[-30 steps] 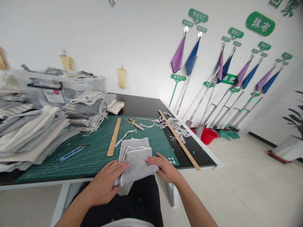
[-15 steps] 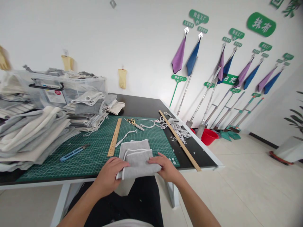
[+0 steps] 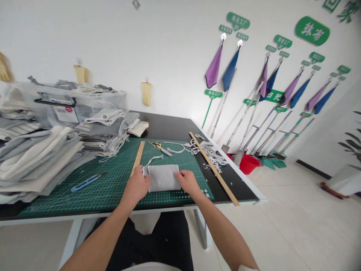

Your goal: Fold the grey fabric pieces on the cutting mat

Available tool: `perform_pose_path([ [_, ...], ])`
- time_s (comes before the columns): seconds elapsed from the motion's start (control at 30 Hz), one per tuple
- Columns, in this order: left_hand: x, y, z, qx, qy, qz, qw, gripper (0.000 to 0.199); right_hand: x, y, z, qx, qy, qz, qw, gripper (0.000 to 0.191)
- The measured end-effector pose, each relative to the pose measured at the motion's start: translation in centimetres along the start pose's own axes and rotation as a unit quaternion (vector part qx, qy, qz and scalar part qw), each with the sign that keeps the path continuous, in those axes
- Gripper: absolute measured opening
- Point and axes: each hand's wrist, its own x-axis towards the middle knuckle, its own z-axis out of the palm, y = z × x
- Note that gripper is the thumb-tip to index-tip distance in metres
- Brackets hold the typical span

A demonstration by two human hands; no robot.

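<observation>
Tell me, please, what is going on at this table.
Someone's left hand and right hand hold a folded grey cloth by opposite ends, over a green cutting mat. Gold-handled scissors lie beyond it, a blue cutter lies off to the left, and stacked cloths are piled farther left.

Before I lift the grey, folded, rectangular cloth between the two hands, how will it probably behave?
The soft-looking grey cloth is probably floppy; with no fastening visible, it might unfold without the left hand and right hand at its ends. Being flat, it seems unlikely to roll.
</observation>
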Motion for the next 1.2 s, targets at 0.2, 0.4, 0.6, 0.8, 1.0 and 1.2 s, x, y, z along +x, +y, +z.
perform_pose_path([
  [0.2, -1.6, 0.8, -1.3, 0.095, 0.033, 0.008, 0.995, 0.037, 0.3, -1.1, 0.8, -0.099, -0.011, 0.045, 0.994, 0.038],
  [0.4, -3.8, 2.9, -0.7, 0.174, 0.137, 0.262, 0.939, 0.041, -0.4, -2.2, 1.3, -0.17, 0.017, 0.053, 0.984, 0.036],
  [0.6, -4.4, 1.9, 2.3, 0.181, 0.035, 0.277, 0.943, 0.048, -1.2, -2.4, 1.0, -0.195, 0.057, -0.039, 0.978, 0.03],
  [0.8, -4.8, 0.9, 2.7, 0.193, 0.128, 0.223, 0.947, 0.079, -2.5, -1.6, 1.3, -0.187, 0.129, -0.176, 0.958, 0.034],
  [1.0, -5.6, 0.3, 2.8, 0.188, 0.149, 0.188, 0.953, 0.082, -5.5, -1.7, 1.7, -0.156, 0.15, -0.217, 0.952, 0.03],
  [1.2, -5.6, 0.4, 2.5, 0.197, 0.068, 0.218, 0.953, 0.052, -4.4, -3.1, 0.9, -0.132, 0.003, -0.298, 0.945, 0.036],
])
